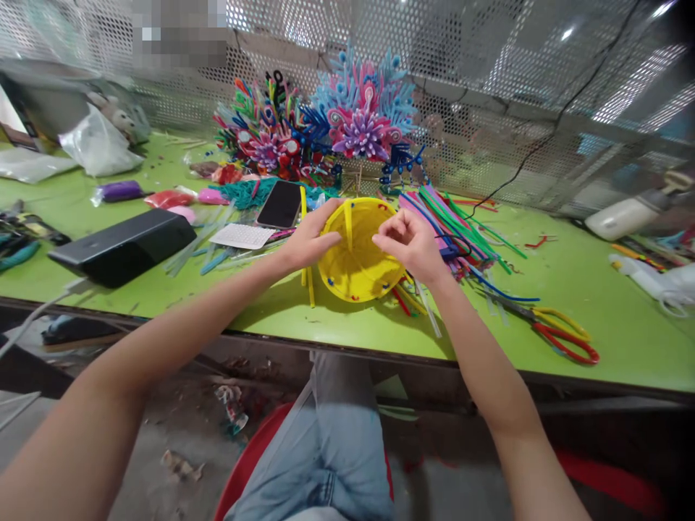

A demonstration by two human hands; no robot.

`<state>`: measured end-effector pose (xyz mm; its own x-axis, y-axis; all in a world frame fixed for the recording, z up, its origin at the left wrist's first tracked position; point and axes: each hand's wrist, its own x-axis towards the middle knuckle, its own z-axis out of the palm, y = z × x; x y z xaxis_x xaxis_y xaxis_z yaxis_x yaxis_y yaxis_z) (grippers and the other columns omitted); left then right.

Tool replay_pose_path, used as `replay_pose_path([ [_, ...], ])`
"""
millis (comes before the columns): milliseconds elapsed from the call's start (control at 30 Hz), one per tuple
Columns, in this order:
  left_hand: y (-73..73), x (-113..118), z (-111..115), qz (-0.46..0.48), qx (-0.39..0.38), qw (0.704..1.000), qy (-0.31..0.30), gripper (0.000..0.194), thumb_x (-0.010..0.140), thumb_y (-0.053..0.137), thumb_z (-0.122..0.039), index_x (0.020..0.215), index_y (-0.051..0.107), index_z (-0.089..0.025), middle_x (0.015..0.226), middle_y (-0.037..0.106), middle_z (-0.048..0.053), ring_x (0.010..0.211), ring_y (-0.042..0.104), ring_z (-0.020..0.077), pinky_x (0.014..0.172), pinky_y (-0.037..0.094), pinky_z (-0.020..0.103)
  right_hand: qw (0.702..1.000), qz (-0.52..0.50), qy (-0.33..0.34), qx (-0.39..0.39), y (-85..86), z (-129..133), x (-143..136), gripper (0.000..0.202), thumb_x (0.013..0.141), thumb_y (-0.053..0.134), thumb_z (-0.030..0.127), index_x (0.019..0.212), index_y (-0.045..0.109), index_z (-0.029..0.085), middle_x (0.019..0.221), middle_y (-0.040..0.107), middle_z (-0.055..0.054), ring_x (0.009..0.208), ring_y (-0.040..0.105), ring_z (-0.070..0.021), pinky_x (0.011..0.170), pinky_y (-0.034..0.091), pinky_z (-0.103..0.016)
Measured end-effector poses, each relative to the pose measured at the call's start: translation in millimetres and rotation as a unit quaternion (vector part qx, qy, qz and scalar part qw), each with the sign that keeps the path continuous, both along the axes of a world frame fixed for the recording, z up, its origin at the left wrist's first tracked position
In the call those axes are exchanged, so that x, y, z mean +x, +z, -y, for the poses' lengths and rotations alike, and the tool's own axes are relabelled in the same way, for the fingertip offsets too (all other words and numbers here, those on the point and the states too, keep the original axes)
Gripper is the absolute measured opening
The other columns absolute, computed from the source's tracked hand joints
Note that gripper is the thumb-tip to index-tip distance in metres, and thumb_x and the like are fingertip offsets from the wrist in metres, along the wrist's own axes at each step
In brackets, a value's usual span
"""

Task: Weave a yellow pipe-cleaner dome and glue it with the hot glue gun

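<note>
The left hand (310,235) grips a yellow bowl (363,262); the right hand (411,244), fingers curled, is at its right side. Scissors (535,317) lie on the counter (613,304).

A lime-green bench (570,289) with a dark front edge carries a loose clutter. Toward its left side lie tools (24,224), a dark grey block (127,248) with a white cable plugged in, a white plastic bag (100,145) and a purple packet (119,191). Nearer the middle are a phone (279,204), screen up, and a white card (242,236) just beside it. To the right — a bundle of coloured stems (481,242), red-and-yellow-handled scissors (565,336) near the front edge, and a white bottle (622,215) lying on its side
</note>
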<state>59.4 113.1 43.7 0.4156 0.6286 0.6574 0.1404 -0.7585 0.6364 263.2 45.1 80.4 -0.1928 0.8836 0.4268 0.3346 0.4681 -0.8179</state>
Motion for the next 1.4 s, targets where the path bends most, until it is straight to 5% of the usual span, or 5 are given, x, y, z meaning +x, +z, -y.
replay_pose_path([
  [133,-2.1,-4.6,-15.5,0.036,0.000,0.998,0.050,0.042,0.068,0.065,-0.029,0.109,0.067,-0.020,0.114,0.069,0.011,0.107,0.063,0.0270,0.088,0.054,0.039,0.976,-0.150,0.134,-0.087,5.5,0.7,3.5,0.049,0.061,0.072,0.035,0.077,0.026,0.025,0.075,0.051,0.006,0.059,0.041,-0.0066,0.056,0.036,-0.022],
  [300,1.5,-10.3,-27.6,0.108,-0.002,0.990,0.091,0.034,0.075,0.066,-0.030,0.108,0.065,-0.022,0.111,0.069,0.009,0.090,0.066,0.0182,0.070,0.056,0.028,0.958,-0.191,0.161,-0.138,4.8,2.4,3.7,0.043,0.057,0.069,0.030,0.081,0.033,0.025,0.084,0.053,0.003,0.062,0.042,-0.0072,0.055,0.036,-0.023],
  [467,14.7,-9.6,-5.1,0.127,0.143,0.969,0.153,0.023,0.089,0.055,-0.043,0.098,0.067,-0.025,0.102,0.070,0.007,0.098,0.065,0.0207,0.084,0.055,0.035,0.967,-0.130,0.162,-0.150,-1.2,3.9,1.2,0.044,0.060,0.065,0.030,0.102,0.052,0.025,0.103,0.058,-0.003,0.075,0.050,-0.0115,0.063,0.044,-0.025],
  [567,20.2,-3.8,15.0,0.035,0.199,0.974,0.099,0.030,0.087,0.058,-0.051,0.087,0.070,-0.023,0.093,0.073,0.008,0.089,0.066,0.0213,0.083,0.055,0.037,0.972,-0.066,0.168,-0.150,-2.4,6.3,-1.9,0.049,0.067,0.065,0.030,0.114,0.057,0.027,0.118,0.059,-0.004,0.083,0.054,-0.0129,0.071,0.048,-0.027],
  [1400,10.9,5.3,19.2,0.077,0.044,0.995,0.049,0.045,0.078,0.069,-0.059,0.067,0.061,-0.016,0.063,0.063,0.001,0.058,0.056,0.0104,0.057,0.043,0.023,0.938,-0.207,0.217,-0.176,-28.9,-9.2,-8.0,0.041,0.063,0.073,0.017,0.102,0.072,0.032,0.105,0.063,0.004,0.070,0.050,-0.0059,0.059,0.042,-0.018],
])
